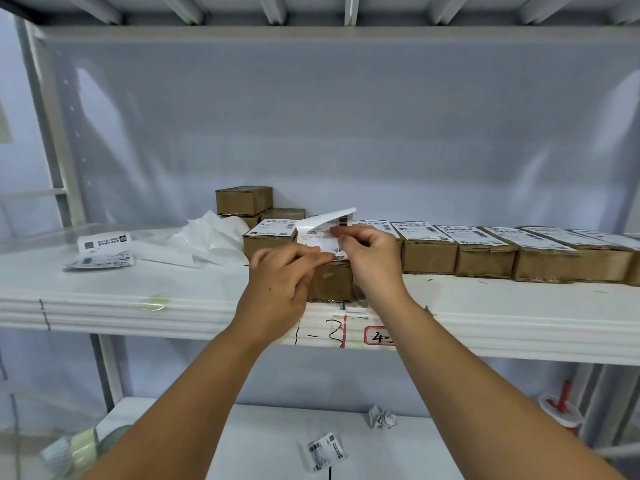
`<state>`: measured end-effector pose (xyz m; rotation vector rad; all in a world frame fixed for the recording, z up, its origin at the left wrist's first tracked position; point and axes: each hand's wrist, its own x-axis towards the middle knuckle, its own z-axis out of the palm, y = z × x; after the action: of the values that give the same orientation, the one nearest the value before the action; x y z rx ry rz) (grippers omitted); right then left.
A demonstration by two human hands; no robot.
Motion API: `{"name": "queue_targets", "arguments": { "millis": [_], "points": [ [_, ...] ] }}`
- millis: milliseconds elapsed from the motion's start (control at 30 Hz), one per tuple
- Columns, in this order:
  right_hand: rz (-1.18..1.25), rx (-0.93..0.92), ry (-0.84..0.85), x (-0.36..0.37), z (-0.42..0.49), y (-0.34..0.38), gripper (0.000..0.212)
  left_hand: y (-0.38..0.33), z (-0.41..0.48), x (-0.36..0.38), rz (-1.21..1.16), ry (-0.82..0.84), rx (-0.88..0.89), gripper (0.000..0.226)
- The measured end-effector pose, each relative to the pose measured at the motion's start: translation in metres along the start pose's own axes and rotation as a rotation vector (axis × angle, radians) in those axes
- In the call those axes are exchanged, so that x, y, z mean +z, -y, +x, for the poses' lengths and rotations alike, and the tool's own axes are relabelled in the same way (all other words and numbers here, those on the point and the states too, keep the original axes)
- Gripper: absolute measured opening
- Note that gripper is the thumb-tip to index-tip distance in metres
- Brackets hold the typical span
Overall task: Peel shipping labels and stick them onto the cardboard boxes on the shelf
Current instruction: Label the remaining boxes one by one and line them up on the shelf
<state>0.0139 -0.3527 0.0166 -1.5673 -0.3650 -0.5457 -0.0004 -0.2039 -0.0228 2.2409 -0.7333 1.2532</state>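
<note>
A white shipping label, top corner curling off, is pinched by the left hand and right hand over a plain brown cardboard box at the shelf front edge. A row of labelled boxes runs toward the right end. The spare labels lie toward the left end.

Label print unreadable; front box mostly hidden; rightmost box cut off.

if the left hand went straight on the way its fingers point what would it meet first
The left hand is at the shipping label, pinching it; just past that, likely the right hand gripping the same label, though depth is unclear.
</note>
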Motion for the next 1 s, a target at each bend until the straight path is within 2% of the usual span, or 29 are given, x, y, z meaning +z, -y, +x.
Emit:
{"name": "queue_targets", "arguments": {
  "millis": [200, 367, 567, 1000],
  "points": [
    [-0.08, -0.056, -0.035, 0.007, 0.0, -0.004, 0.034, 0.001, 0.0, 0.003, 0.06, 0.041, 0.007, 0.036],
    [-0.003, 0.113, -0.062, 0.001, 0.004, -0.007, 0.034, -0.002, -0.002, 0.001, 0.11, 0.14, -0.027, 0.042],
    [0.01, 0.201, -0.046, 0.002, 0.008, -0.01, 0.037, -0.003, -0.003, 0.001, 0.127, 0.123, -0.027, 0.041],
    [-0.047, 0.2, -0.034, 0.001, 0.006, -0.011, 0.031, -0.004, -0.002, 0.002, 0.063, 0.118, -0.062, 0.041]
  ]
}}
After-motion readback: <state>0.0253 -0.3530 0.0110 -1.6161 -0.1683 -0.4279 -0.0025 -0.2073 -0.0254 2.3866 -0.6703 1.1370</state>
